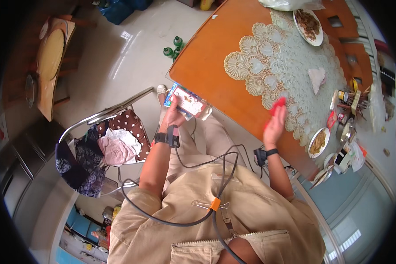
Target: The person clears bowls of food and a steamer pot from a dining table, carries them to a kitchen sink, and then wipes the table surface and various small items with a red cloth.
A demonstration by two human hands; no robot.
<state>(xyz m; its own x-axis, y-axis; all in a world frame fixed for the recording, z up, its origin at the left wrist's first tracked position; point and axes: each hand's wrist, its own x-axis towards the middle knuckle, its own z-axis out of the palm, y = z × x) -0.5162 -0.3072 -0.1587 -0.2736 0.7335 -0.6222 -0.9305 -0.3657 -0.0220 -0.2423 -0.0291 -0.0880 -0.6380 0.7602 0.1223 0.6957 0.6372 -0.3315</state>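
My left hand [172, 116] grips a small flat box [188, 101] just off the table's near corner, thumb on top. The box has a reddish border, a pale face with brown specks, a clear plastic edge and blue printed material under it. At the table's near edge, my right hand [274, 128] holds a red cloth [278, 107], blurred and partly hidden by the fingers. The cloth is over the brown wooden table [214, 56], by the scalloped edge of a lace tablecloth [303, 69]. A crumpled white cloth or tissue [316, 79] lies on the lace.
Plates of food [308, 28] [319, 142] stand on the table, with jars and chopsticks [354, 100] at the right. A metal-framed chair [99, 117] heaped with clothes is at my left. Green bottles [177, 42] stand on the floor. Black cables [184, 225] cross my chest.
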